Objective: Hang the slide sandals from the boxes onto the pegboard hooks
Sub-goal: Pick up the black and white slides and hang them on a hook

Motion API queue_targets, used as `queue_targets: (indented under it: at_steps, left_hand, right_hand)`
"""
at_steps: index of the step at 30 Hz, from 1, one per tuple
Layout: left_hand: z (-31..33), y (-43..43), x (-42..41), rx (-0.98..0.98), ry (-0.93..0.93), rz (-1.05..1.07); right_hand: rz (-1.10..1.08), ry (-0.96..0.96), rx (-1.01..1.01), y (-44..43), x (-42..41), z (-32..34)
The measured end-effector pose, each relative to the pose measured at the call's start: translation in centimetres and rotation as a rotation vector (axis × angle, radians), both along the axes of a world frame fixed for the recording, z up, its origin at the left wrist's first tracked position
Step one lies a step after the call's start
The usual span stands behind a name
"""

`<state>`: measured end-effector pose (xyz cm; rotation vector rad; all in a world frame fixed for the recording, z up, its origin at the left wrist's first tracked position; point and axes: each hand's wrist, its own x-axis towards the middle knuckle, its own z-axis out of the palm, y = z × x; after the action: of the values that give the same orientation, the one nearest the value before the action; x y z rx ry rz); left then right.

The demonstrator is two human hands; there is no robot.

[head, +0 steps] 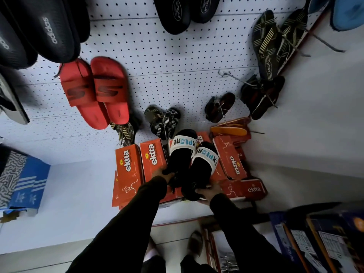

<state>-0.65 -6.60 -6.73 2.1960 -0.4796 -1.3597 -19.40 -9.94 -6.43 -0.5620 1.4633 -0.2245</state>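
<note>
I hold a pair of black slide sandals with white "EXPLORE" straps above the orange ektta boxes. My left hand grips the heel of the left slide. My right hand cups the heel of the right slide. The two slides touch side by side, toes pointing toward the white pegboard. A bare metal hook sticks out of the pegboard up and to the right of the slides. Both sleeves are black.
Red slides hang at the left, black adidas slides at top left, striped sandals at the right, small dark sandals near the boxes. A blue adidas box sits left; dark boxes lie lower right.
</note>
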Motion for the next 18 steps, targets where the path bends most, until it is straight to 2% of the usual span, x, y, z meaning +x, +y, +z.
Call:
queue_targets:
  at_steps: [3,8,15,18]
  left_hand:
    - [0.4,0.7,-0.8,-0.025,0.153,0.159]
    - [2.4,2.3,-3.0,-0.153,0.228,0.286]
    - [7.7,2.4,-4.4,-0.461,0.236,0.430]
    - [11.2,1.6,-4.4,-0.613,0.211,0.430]
  right_hand:
    - [0.035,-0.057,0.002,-0.5,-1.5,1.2]
    - [0.041,-0.113,-0.105,-1.3,-3.0,3.4]
    - [0.041,-0.231,-0.354,-3.1,-3.1,8.7]
    - [0.026,-0.258,-0.488,-4.1,-2.6,11.8]
